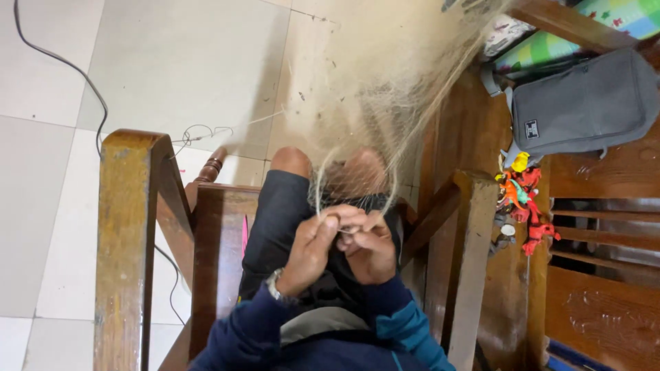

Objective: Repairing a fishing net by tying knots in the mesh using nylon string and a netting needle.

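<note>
A pale, fine-mesh fishing net (pixel 385 82) hangs from the upper right and drapes down over my knees. My left hand (pixel 313 251) and my right hand (pixel 371 251) meet over my lap, both pinching a bunched part of the net between the fingers. A thin pale thread runs between the two hands. A watch sits on my left wrist. I sit on a dark wooden chair (pixel 130 227) in dark shorts and a blue sleeve top.
A grey backpack (pixel 584 103) lies on a wooden bench at the right. Small bright plastic toys (pixel 522 199) lie beside it. A black cable (pixel 62 62) and a loose thread (pixel 206 134) cross the white tiled floor.
</note>
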